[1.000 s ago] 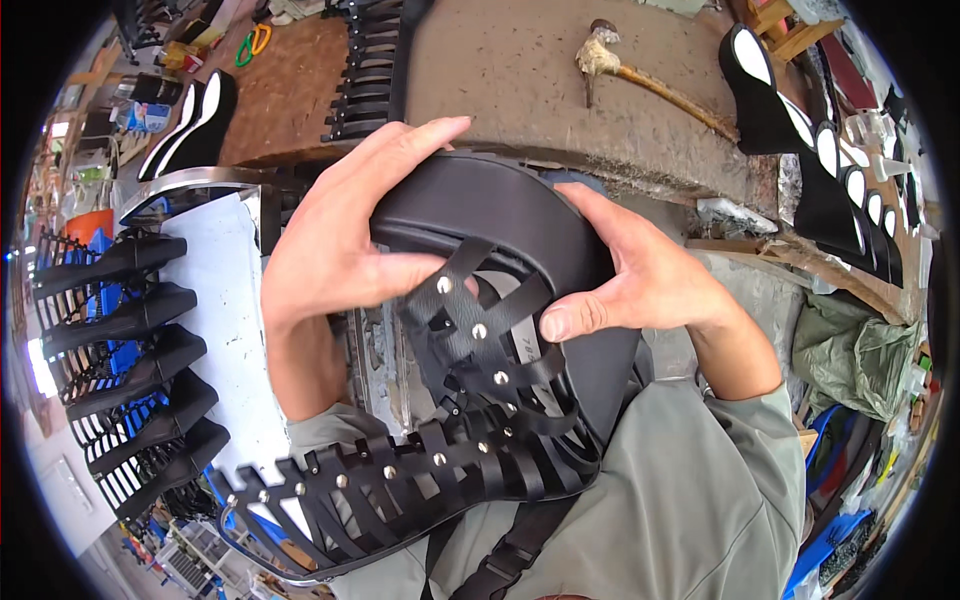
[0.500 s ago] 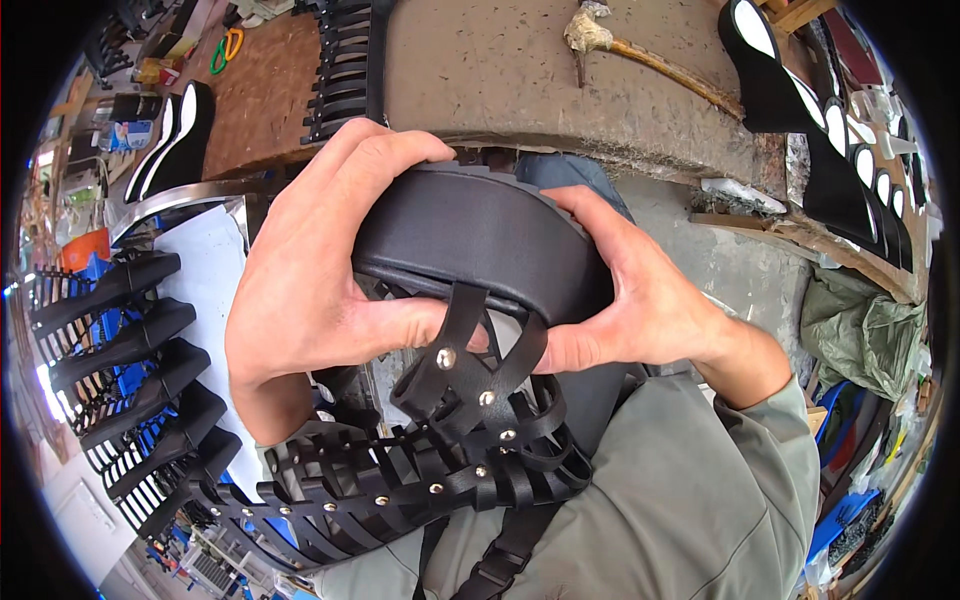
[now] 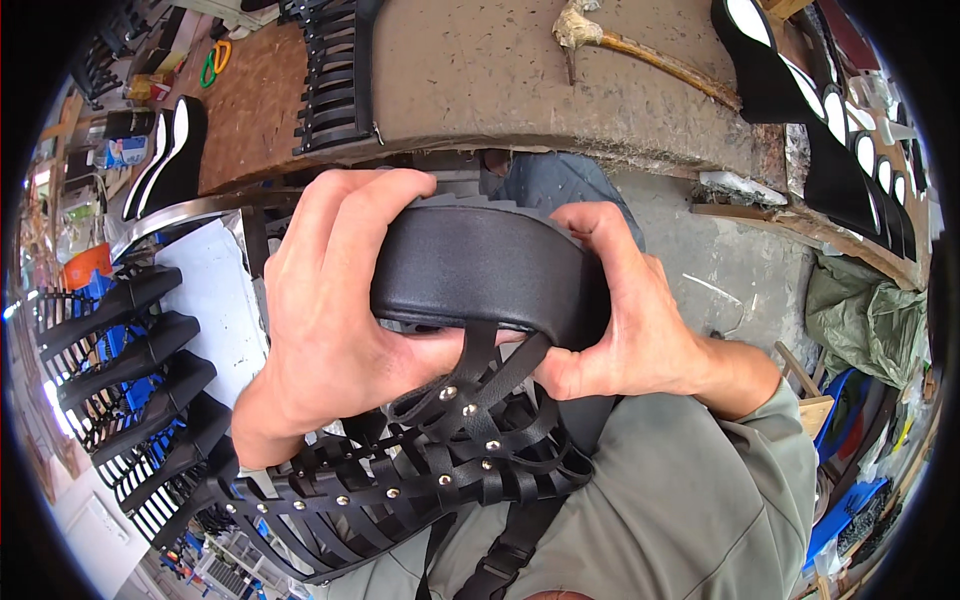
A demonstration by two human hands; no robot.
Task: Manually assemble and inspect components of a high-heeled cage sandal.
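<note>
Both my hands hold a black sandal close to the camera. Its thick black sole (image 3: 480,265) faces me edge-on, and black straps (image 3: 470,400) with small metal rivets hang from its underside. My left hand (image 3: 335,300) wraps over the sole's left end, fingers on top and thumb underneath by the straps. At the right end, my right hand (image 3: 625,320) grips with fingers over the edge and the thumb pressing near the straps. A riveted black strap upper (image 3: 340,500) lies across my lap below.
A worn workbench (image 3: 520,90) curves across the top, with a strapped black piece (image 3: 335,70), a glue-caked brush (image 3: 640,50) and black cut-out soles (image 3: 830,120) on it. A row of black sandals (image 3: 130,370) stands at the left. Concrete floor (image 3: 730,270) and a green bag (image 3: 870,320) lie at the right.
The sandal has tilted so its sole edge now faces me, and it has come nearer the camera. Both hands have shifted their grip around its ends.
</note>
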